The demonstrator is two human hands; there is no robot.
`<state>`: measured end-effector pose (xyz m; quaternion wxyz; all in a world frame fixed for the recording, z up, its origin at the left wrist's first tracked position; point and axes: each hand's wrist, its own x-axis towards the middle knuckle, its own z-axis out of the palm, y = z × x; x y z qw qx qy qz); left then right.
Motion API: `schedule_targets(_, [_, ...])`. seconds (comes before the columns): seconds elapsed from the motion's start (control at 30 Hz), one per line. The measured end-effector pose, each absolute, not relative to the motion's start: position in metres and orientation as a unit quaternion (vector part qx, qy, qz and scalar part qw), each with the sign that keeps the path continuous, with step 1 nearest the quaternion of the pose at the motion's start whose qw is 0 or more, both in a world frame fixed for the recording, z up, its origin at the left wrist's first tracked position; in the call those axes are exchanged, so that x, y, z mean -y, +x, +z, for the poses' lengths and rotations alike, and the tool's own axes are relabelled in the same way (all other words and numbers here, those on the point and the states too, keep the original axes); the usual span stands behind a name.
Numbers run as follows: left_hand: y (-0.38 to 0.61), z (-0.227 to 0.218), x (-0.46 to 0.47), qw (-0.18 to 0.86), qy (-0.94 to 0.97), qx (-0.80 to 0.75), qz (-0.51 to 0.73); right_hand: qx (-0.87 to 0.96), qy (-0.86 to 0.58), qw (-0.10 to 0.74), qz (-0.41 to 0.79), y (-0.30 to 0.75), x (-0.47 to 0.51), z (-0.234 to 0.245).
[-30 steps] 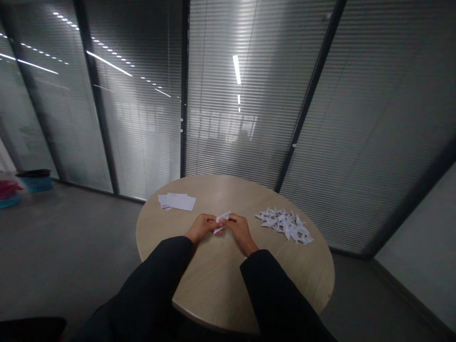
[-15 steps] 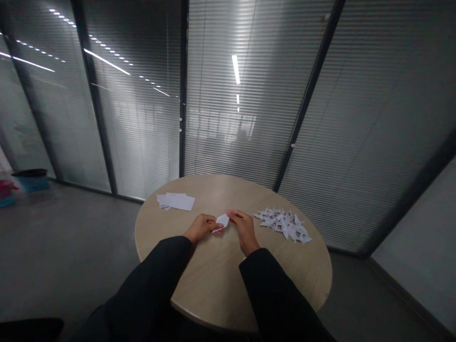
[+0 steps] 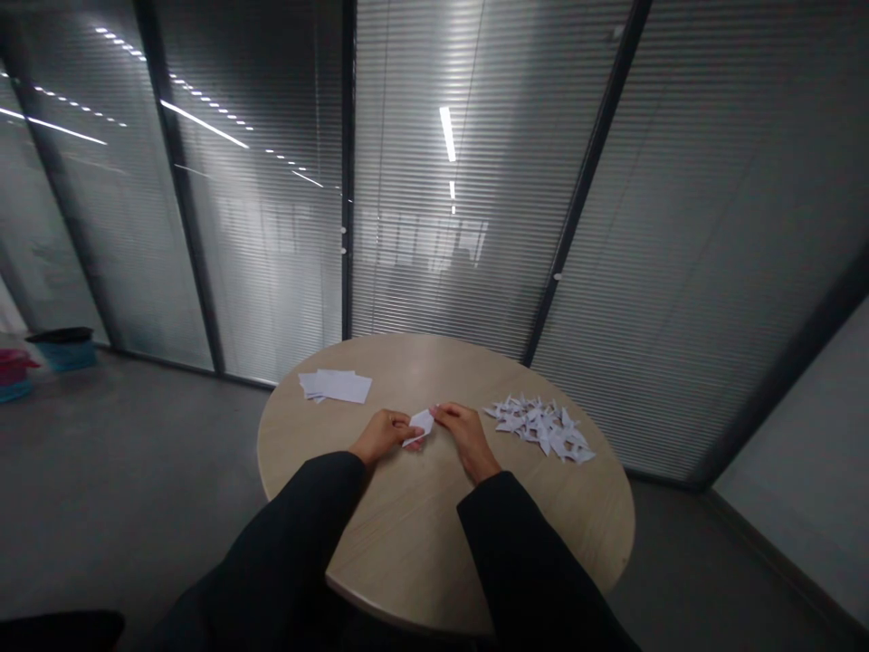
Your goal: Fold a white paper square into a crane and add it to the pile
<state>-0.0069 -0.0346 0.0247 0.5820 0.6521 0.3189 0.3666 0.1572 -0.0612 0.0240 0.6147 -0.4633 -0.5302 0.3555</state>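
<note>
A small folded piece of white paper [image 3: 422, 424] is held between both hands over the middle of a round wooden table [image 3: 407, 534]. My left hand [image 3: 381, 433] pinches its left side, fingers curled closed. My right hand [image 3: 463, 433] pinches its right edge with fingertips together. Both arms wear dark sleeves.
A stack of flat white sheets [image 3: 338, 386] lies at the table's far left. A pile of several folded white paper pieces [image 3: 541, 427] lies at the right. Glass walls with blinds stand behind the table. Blue and red bins [image 3: 58, 348] sit on the floor at far left.
The paper piece was turned and flattened between the hands. My right hand shifted slightly right along its edge. The left hand stayed in place.
</note>
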Motion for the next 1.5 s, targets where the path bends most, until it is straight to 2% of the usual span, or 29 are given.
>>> schedule_targets(0.37, [-0.008, 0.021, 0.027, 0.62, 0.566, -0.32, 0.438, 0.457, -0.464, 0.69, 0.315, 0.161, 0.056, 0.023])
schedule_targets(0.57, [-0.01, 0.021, 0.023, 0.611, 0.484, -0.337, 0.528, 0.467, -0.468, 0.683, 0.312, 0.161, 0.055, 0.021])
schedule_targets(0.8, [-0.01, 0.017, 0.019, 0.611, 0.443, -0.319, 0.573, 0.474, -0.476, 0.678, 0.3, 0.162, 0.055, 0.02])
schedule_targets(1.5, [-0.013, 0.022, 0.023, 0.57, 0.478, -0.274, 0.61, 0.484, -0.479, 0.68, 0.27, 0.159, 0.055, 0.021])
